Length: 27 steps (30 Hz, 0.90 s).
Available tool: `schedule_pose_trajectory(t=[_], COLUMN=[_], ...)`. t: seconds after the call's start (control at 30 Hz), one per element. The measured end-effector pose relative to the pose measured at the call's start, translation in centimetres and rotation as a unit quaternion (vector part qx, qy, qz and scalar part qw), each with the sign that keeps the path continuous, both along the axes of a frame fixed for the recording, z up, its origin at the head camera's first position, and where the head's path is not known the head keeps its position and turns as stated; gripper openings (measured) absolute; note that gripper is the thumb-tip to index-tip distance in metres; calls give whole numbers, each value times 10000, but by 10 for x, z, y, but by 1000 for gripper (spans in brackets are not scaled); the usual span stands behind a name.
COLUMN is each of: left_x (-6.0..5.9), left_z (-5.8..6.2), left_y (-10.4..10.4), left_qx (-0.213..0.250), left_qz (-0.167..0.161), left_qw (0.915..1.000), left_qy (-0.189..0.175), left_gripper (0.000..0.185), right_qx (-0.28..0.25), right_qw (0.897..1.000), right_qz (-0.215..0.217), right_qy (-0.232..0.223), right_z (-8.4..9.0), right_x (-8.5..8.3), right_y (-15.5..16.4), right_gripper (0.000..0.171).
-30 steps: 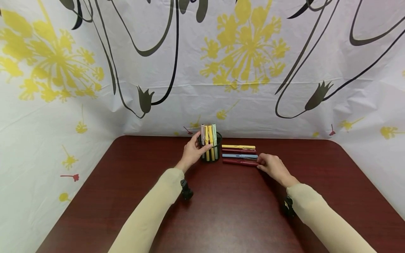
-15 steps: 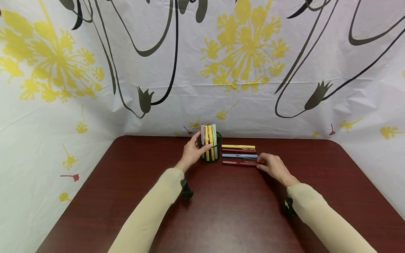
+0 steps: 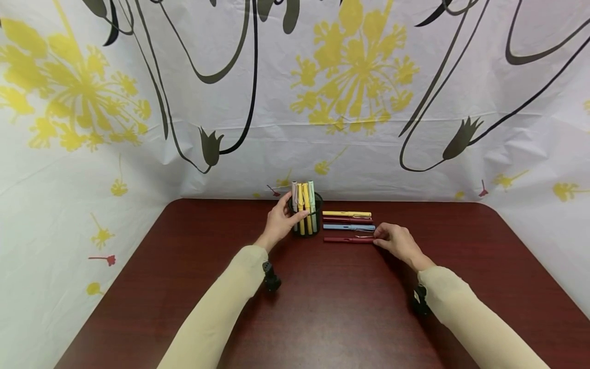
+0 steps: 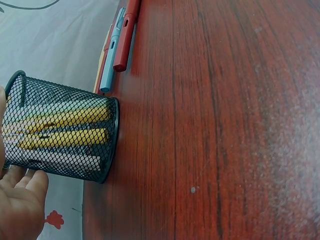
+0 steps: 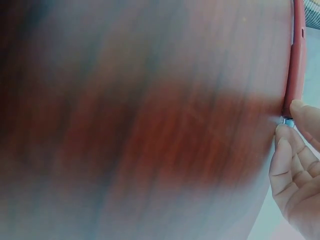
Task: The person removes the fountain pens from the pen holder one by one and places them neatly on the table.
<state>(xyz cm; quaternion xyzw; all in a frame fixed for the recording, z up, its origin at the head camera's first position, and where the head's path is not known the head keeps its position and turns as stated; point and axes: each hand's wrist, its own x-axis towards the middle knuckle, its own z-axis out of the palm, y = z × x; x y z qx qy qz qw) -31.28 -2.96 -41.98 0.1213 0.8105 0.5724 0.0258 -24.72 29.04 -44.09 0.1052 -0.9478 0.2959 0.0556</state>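
My left hand (image 3: 278,221) holds a black mesh pen cup (image 4: 60,130) at the back of the table, thumb across its front and fingers round its far side. Upright in the cup stand a pale pink pen (image 3: 295,189), two yellow pens (image 3: 307,197) and a mint green pen (image 3: 312,193). To the right lies a row of pens: a yellow pen (image 3: 346,213), a dark red pen (image 3: 343,220), a light blue pen (image 3: 345,226) and, nearest me, a red pen (image 3: 343,240). My right hand (image 3: 400,245) pinches that nearest red pen's right end between thumb and fingertips.
The dark red-brown wooden table (image 3: 318,307) has rounded far corners. Behind it hangs a white sheet (image 3: 258,102) printed with yellow flowers and dark stems. A small black device (image 3: 271,277) is strapped at my left wrist, another (image 3: 420,300) at my right.
The nearest red pen has shifted slightly toward me, widening its gap from the light blue pen, and its clip now faces the far side. My left hand and the cup stay put.
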Motion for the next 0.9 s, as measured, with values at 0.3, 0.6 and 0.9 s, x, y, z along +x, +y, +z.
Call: schedule_pose_trajectory(t=[0.3, 0.6, 0.9], left_x=[0, 0, -1], left_z=[0, -1, -1], left_y=[-1, -1, 0], left_qx=[-21, -38, -24], left_qz=[25, 12, 35], left_qw=[10000, 10000, 10000], left_qy=[-4, 29, 11], left_gripper=[83, 84, 83], right_qx=[-66, -264, -445], right_qw=[9999, 9987, 9970], right_qz=[-40, -207, -207], right_qy=[-96, -371, -595], right_z=[1, -2, -1], right_x=[0, 0, -1], right_y=[-1, -1, 0], right_gripper=[9, 15, 14])
